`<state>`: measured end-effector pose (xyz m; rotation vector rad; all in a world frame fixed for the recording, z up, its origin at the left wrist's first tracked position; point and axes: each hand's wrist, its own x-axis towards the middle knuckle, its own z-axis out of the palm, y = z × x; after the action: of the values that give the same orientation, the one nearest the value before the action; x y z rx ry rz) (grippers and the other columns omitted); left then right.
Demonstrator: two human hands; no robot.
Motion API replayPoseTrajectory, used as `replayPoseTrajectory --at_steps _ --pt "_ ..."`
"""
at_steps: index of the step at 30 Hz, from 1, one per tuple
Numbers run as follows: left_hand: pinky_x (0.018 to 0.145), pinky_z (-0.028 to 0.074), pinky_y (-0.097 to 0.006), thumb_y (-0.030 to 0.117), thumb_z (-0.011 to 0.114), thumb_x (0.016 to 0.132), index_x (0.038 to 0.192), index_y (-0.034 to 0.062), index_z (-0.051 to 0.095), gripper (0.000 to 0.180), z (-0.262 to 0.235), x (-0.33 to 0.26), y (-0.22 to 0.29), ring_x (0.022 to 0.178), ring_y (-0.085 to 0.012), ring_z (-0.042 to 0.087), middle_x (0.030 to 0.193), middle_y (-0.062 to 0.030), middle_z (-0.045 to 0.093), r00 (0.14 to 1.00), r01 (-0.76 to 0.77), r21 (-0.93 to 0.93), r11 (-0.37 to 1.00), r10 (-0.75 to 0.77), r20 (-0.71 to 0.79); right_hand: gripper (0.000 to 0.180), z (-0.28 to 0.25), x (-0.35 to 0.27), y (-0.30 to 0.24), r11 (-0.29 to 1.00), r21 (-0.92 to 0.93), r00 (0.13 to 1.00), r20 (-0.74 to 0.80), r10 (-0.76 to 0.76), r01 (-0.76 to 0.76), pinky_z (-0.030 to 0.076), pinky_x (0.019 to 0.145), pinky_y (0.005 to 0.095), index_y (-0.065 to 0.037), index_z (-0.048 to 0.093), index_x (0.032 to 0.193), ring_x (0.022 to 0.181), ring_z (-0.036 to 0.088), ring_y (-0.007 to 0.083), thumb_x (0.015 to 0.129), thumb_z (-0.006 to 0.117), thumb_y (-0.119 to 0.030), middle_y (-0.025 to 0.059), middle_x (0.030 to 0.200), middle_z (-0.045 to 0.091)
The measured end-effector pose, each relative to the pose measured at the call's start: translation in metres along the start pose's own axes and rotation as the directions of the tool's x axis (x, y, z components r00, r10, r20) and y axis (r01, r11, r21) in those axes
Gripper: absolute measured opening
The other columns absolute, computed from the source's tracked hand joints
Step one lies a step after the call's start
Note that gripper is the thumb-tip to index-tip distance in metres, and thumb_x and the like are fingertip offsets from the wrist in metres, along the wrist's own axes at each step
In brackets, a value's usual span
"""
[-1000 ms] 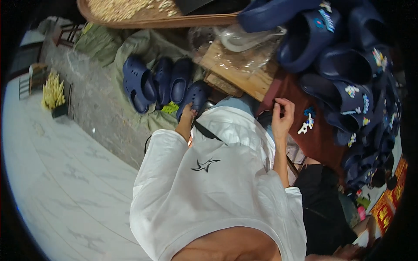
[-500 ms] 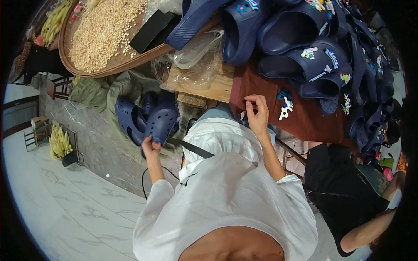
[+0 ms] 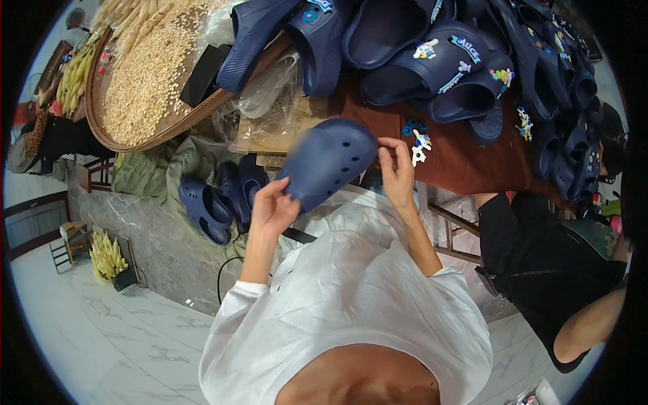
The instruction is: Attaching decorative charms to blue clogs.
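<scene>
Navy blue, a clog [image 3: 331, 163] has moved from over the green sack [image 3: 196, 156] at left to the middle, its near end clamped in the left hand [image 3: 273, 208], apparently within reach of the loosely curled right hand [image 3: 398, 177], contact unclear, near loose charms [image 3: 420, 146].

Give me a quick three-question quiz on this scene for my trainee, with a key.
1. True or false: the clog in the left hand is white.
2. What lies on the brown cloth near the right hand: A cobs, B charms, or C a chair?
3. Fill in: the pale kernels lie in a wide ____.

Key: 1 False, it is dark blue; 2 B; 3 tray.
</scene>
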<state>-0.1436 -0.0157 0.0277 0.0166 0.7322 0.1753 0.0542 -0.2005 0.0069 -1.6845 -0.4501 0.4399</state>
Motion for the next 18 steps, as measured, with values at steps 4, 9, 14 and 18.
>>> replayPoseTrajectory --at_steps 4,9,14,18 --pt "0.082 0.055 -0.03 0.006 0.06 0.087 0.111 -0.0024 0.055 0.026 0.009 0.033 -0.022 0.099 -0.0243 0.061 0.107 -0.0175 0.062 0.993 0.114 -0.236 0.965 -0.117 0.003 0.031 -0.006 0.003 -0.005 0.996 0.055 0.994 -0.084 -0.068 0.073 0.05 0.084 0.0295 0.001 0.051 0.122 0.102 0.059 0.0203 0.097 0.053 -0.017 0.013 0.116 0.057" --pt "0.088 0.054 -0.031 0.006 0.061 0.088 0.106 -0.0067 0.056 0.022 0.02 0.049 -0.043 0.101 -0.0258 0.057 0.107 -0.0164 0.057 0.971 0.202 -0.54 0.817 -0.238 0.003 0.034 0.002 0.009 -0.004 0.997 0.025 0.998 0.018 -0.067 0.066 0.052 0.081 0.0302 0.0 0.051 0.124 0.105 0.059 0.0219 0.095 0.055 -0.017 0.0138 0.12 0.055" --pt "0.09 0.054 -0.032 0.008 0.062 0.089 0.104 -0.0086 0.057 0.023 0.03 0.054 -0.044 0.102 -0.025 0.055 0.105 -0.0162 0.056 0.966 0.25 -0.67 0.699 -0.226 0.125 0.042 0.013 0.001 -0.029 0.967 -0.168 0.971 0.18 -0.159 0.189 0.05 0.083 0.0344 -0.002 0.049 0.126 0.11 0.056 0.0303 0.09 0.062 -0.021 0.0179 0.124 0.049" --pt "0.091 0.054 -0.032 0.007 0.061 0.089 0.104 -0.0089 0.057 0.022 0.035 0.058 -0.044 0.103 -0.0252 0.055 0.104 -0.0167 0.056 0.963 0.253 -0.729 0.636 -0.236 0.129 0.054 0.015 -0.005 -0.028 0.926 -0.262 0.95 0.225 -0.217 0.273 0.047 0.088 0.0398 -0.004 0.047 0.129 0.112 0.051 0.0339 0.084 0.068 -0.024 0.0177 0.126 0.047"
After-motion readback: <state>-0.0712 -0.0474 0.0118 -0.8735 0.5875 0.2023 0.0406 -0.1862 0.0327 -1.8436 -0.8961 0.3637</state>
